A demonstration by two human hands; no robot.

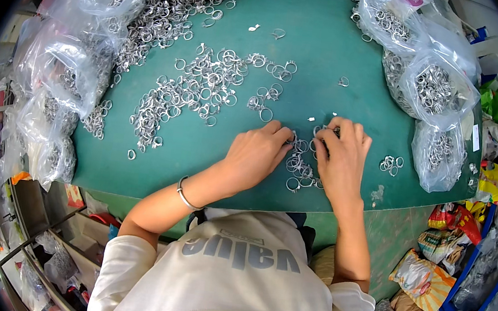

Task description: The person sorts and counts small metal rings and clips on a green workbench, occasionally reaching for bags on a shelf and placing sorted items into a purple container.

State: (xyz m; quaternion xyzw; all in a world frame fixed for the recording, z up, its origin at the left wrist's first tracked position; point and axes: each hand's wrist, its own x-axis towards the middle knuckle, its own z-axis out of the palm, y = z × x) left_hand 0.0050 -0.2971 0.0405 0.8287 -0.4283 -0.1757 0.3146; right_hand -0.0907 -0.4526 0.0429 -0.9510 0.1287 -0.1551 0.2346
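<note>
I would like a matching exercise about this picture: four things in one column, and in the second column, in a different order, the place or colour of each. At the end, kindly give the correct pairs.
Things
1. Bracelet
2. Tabletop
3. Loose rings closest to the body
4. Clear plastic bags

Places and colours
A. Between the left hand and the right hand
B. At the left and right sides, with many rings inside
C. Around the left forearm
D. Green

Correct pairs: 1-C, 2-D, 3-A, 4-B
</note>
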